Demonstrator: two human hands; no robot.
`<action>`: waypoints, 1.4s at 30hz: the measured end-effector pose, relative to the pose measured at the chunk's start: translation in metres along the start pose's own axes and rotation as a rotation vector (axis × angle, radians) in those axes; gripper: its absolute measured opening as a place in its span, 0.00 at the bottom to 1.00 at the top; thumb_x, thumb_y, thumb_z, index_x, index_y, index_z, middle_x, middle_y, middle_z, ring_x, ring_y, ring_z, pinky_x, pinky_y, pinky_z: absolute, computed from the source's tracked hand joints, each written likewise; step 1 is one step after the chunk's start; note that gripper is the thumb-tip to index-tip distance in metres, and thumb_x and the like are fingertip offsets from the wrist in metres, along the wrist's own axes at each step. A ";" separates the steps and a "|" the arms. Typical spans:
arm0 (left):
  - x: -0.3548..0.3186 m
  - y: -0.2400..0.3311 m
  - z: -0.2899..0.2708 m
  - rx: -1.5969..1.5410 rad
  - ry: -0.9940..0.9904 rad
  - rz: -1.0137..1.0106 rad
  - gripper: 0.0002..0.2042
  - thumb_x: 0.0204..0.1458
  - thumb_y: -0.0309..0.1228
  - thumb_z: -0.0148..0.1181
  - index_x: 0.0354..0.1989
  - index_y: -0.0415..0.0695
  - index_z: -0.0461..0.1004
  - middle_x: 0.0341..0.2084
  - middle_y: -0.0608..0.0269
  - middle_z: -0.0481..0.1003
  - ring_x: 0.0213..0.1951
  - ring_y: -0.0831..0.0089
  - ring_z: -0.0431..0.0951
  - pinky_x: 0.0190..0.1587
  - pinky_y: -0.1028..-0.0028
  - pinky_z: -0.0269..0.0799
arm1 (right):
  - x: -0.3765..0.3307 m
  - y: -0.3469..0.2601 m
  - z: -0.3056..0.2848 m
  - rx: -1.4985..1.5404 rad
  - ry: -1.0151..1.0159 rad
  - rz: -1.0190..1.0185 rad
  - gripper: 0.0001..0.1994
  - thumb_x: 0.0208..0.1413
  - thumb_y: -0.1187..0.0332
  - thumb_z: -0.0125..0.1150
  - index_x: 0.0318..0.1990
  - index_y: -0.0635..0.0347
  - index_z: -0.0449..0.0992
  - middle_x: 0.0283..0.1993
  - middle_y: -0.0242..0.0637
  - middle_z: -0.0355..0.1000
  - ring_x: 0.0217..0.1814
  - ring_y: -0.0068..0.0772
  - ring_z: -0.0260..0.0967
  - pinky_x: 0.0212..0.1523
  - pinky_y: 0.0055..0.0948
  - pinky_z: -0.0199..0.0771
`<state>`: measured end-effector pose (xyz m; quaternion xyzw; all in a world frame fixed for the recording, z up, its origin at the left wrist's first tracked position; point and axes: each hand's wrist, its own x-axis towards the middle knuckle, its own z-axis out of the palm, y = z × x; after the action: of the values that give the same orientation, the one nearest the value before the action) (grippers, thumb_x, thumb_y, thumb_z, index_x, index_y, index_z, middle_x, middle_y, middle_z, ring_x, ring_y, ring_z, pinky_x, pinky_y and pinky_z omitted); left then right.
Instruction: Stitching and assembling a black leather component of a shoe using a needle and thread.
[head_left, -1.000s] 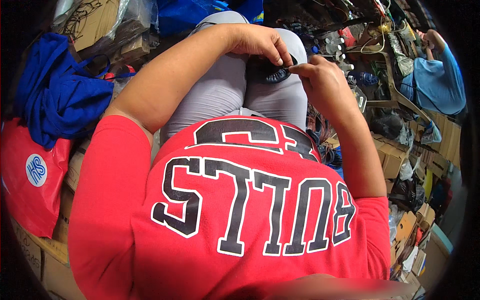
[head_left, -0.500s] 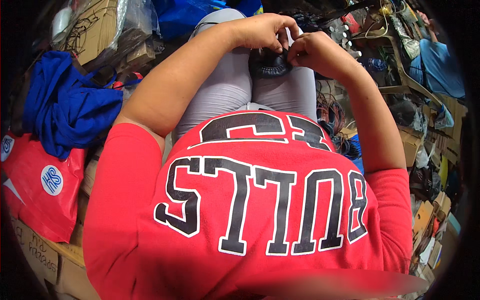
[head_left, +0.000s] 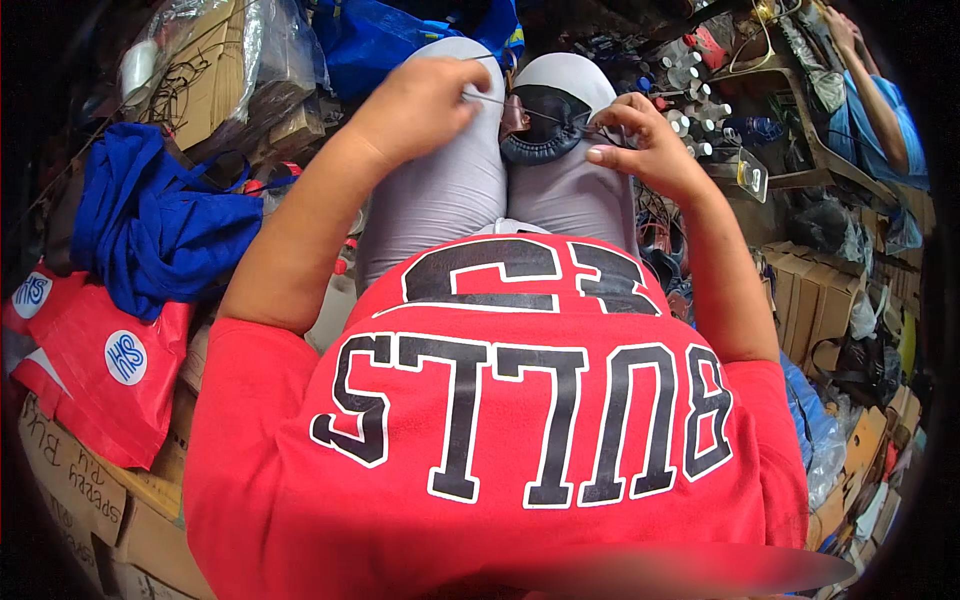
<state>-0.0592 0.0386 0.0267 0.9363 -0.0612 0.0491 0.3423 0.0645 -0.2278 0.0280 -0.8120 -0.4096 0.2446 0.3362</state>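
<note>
A dark leather shoe piece (head_left: 545, 140) with a gathered, puckered rim rests over my right thigh, near the knees. A brown part (head_left: 514, 116) shows at its left side. My left hand (head_left: 425, 105) is closed on a dark thread (head_left: 490, 98), just above my left knee. The thread runs across toward the shoe piece. At the piece's right edge, my right hand (head_left: 645, 140) has its fingers curled, with dark strands at them and the thumb standing apart. The fingertips' exact hold on the thread is small and hard to make out.
Blue cloth (head_left: 150, 220) and a red plastic bag (head_left: 110, 370) lie at left above cardboard boxes (head_left: 75, 480). Several small bottles (head_left: 690, 85) stand beyond my right hand. Cartons (head_left: 810, 285) fill the right side. Another person's arm (head_left: 875, 100) shows at far right.
My hands were close together at the shoe piece; now they are apart, the left drawn leftward with the thread. More of the piece shows. The other person's arm has come further into view.
</note>
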 end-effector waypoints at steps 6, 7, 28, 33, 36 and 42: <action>0.009 -0.007 -0.002 -0.197 0.374 -0.094 0.08 0.51 0.29 0.60 0.35 0.38 0.75 0.27 0.68 0.75 0.31 0.84 0.71 0.35 0.82 0.67 | -0.001 -0.001 -0.004 0.546 0.058 0.108 0.11 0.43 0.67 0.67 0.34 0.60 0.75 0.38 0.32 0.66 0.44 0.24 0.61 0.47 0.22 0.61; 0.010 -0.006 0.001 -0.196 0.382 -0.095 0.08 0.51 0.29 0.60 0.35 0.38 0.75 0.27 0.68 0.75 0.31 0.84 0.71 0.35 0.82 0.67 | -0.002 -0.003 -0.006 0.602 0.101 0.249 0.12 0.43 0.67 0.68 0.36 0.60 0.76 0.38 0.32 0.66 0.44 0.23 0.62 0.47 0.22 0.61; 0.042 0.018 0.043 -1.881 0.096 -0.235 0.21 0.62 0.45 0.36 0.32 0.41 0.71 0.30 0.56 0.74 0.41 0.59 0.75 0.51 0.64 0.66 | -0.154 -0.005 -0.106 0.886 0.328 0.068 0.24 0.56 0.59 0.56 0.61 0.46 0.63 0.24 0.21 0.62 0.24 0.13 0.56 0.48 0.30 0.62; 0.047 0.027 0.034 -1.892 0.033 -0.344 0.21 0.63 0.44 0.36 0.22 0.45 0.63 0.18 0.64 0.66 0.24 0.67 0.69 0.40 0.68 0.66 | -0.174 0.033 -0.055 -0.383 0.282 0.509 0.12 0.54 0.60 0.56 0.30 0.58 0.78 0.18 0.41 0.69 0.19 0.33 0.63 0.24 0.32 0.61; 0.050 0.030 0.034 -1.776 0.065 -0.460 0.21 0.63 0.44 0.37 0.18 0.47 0.58 0.13 0.68 0.58 0.18 0.74 0.56 0.32 0.72 0.61 | -0.184 0.042 -0.038 -0.501 0.266 0.511 0.20 0.54 0.58 0.55 0.17 0.63 0.67 0.16 0.48 0.63 0.18 0.50 0.60 0.24 0.40 0.57; 0.052 0.017 0.032 -1.718 0.056 -0.508 0.24 0.61 0.42 0.43 0.11 0.53 0.50 0.07 0.76 0.46 0.10 0.81 0.43 0.23 0.76 0.53 | -0.213 0.041 -0.042 -0.623 0.200 0.332 0.19 0.58 0.58 0.48 0.18 0.58 0.68 0.17 0.44 0.64 0.23 0.49 0.61 0.31 0.39 0.55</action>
<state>-0.0088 0.0009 0.0199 0.3411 0.1406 -0.0678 0.9270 -0.0028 -0.4368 0.0510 -0.9508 -0.2922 0.0787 0.0667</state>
